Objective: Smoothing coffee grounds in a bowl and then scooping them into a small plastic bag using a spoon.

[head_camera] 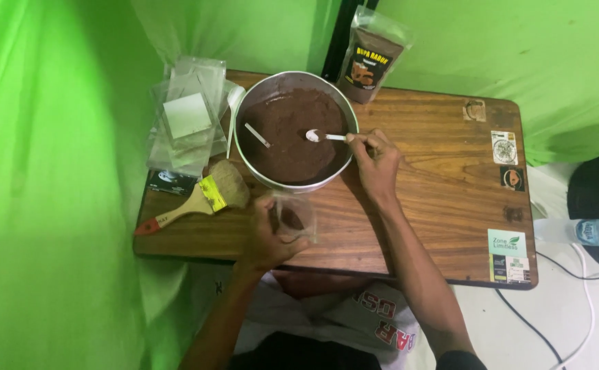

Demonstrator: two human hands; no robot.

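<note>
My right hand pinching white plastic spoon, bowl of it resting on fine brown powder in round metal pan; my left hand closed round small clear pouch, bit of powder inside, near table's front edge; bristle brush lying left; stack of clear empty pouches at back left; filled dark-labelled pouch upright behind pan; square stickers along right edge of wooden table; bare wood between.

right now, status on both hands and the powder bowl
Left hand grips small clear pouch, some brown powder inside. Right hand holds white spoon over powder in metal bowl. Second white scoop lies in the powder.
</note>
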